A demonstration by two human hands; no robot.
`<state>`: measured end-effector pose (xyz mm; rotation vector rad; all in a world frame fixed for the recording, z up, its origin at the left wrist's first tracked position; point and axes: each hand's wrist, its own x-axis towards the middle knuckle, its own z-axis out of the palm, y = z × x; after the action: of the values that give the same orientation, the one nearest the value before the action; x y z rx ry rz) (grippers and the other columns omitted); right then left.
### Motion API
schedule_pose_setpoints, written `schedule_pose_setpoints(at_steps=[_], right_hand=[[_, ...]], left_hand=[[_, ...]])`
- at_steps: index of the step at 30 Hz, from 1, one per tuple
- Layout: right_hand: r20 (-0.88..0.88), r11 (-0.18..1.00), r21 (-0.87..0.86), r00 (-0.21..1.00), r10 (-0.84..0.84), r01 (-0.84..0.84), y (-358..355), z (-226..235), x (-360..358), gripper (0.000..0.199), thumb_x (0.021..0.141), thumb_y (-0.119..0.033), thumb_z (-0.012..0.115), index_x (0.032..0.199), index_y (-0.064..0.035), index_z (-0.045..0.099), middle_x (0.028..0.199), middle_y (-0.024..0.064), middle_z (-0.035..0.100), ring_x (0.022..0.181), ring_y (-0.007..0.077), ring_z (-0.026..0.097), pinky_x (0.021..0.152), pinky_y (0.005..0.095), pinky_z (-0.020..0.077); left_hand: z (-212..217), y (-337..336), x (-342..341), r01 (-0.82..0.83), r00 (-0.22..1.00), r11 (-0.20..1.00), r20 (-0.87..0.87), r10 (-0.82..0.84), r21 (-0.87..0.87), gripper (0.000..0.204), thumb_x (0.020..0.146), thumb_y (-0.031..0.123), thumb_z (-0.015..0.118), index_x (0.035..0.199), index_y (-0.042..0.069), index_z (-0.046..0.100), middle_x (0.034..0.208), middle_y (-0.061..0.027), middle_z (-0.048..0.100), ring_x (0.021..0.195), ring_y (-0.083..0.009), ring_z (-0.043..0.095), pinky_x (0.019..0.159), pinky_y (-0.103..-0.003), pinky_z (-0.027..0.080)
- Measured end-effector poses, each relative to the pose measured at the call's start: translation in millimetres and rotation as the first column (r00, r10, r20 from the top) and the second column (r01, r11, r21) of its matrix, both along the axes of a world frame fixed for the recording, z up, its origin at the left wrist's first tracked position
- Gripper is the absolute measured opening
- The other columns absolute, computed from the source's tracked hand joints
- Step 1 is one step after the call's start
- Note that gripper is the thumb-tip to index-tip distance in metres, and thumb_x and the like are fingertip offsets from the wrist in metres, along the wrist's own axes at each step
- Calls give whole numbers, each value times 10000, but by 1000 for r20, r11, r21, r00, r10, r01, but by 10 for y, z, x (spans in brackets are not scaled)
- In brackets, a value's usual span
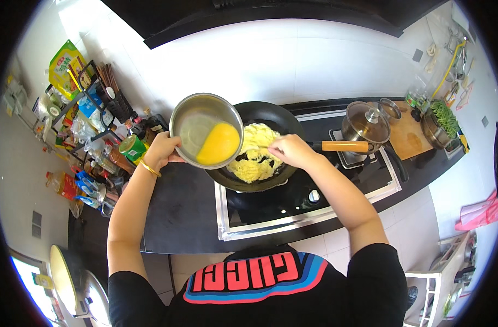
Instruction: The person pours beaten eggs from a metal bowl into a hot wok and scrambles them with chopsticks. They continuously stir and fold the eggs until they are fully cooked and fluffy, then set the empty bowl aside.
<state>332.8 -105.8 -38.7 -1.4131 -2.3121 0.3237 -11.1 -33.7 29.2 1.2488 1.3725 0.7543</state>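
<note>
My left hand grips the rim of a steel bowl, held tilted over the left side of a black wok. Beaten egg has pooled at the bowl's lower right side. In the wok lies pale yellow, partly set egg, broken into soft folds with dark pan showing through. Over the wok's right side is my right hand, its fingers pinched together. A thin end seems to reach from them into the egg; what it belongs to is hidden. The wok's wooden handle points right.
The wok sits on a black glass gas hob. To its right stand a lidded pot, a wooden board and a bowl of green vegetables. A rack and several bottles crowd the left. A dark hood overhangs the back.
</note>
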Motion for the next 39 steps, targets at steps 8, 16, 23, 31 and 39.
schedule_pose_setpoints(at_steps=[8, 16, 23, 31, 39], right_hand=[[-170, 984, 163, 980, 100, -72, -7, -167, -101, 199, 838, -221, 589, 813, -42, 672, 776, 136, 645, 721, 305, 615, 677, 372, 491], [-306, 971, 156, 926, 221, -180, -60, -253, -266, 194, 853, -212, 570, 805, -42, 651, 799, 131, 635, 732, 315, 607, 675, 370, 487], [-213, 943, 75, 918, 334, -325, -282, -81, -359, 168, 832, -198, 591, 821, -48, 668, 816, 124, 654, 766, 295, 622, 696, 367, 493], [-104, 962, -46, 959, 263, -269, -282, 157, -225, 167, 835, -192, 593, 846, -50, 680, 810, 126, 658, 753, 280, 627, 707, 366, 493], [-20, 984, -65, 986, 166, -167, -177, 101, -103, 194, 838, -203, 578, 774, -35, 650, 778, 136, 643, 721, 304, 613, 660, 382, 493]], left_hand=[[6, 43, 52, -8, 1000, 998, -6, 8, 60, 282, 752, 12, 507, 1013, -95, 522, 793, -157, 612, 587, -258, 650, 482, -367, 584], [14, 237, 125, -27, 1000, 993, -10, 29, 115, 286, 752, -2, 483, 1019, -89, 535, 790, -150, 614, 587, -244, 646, 492, -375, 584], [-11, 276, 187, -81, 996, 986, 40, 75, 143, 316, 749, -15, 474, 1053, -90, 514, 815, -163, 617, 611, -268, 657, 502, -385, 590], [-44, 266, 127, -62, 998, 992, 7, 62, 107, 317, 757, -2, 489, 1061, -91, 507, 799, -149, 616, 604, -262, 656, 486, -381, 588], [38, 68, 94, -68, 996, 992, -43, 73, 103, 338, 749, 3, 500, 1073, -89, 511, 823, -155, 617, 634, -262, 660, 482, -372, 586]])
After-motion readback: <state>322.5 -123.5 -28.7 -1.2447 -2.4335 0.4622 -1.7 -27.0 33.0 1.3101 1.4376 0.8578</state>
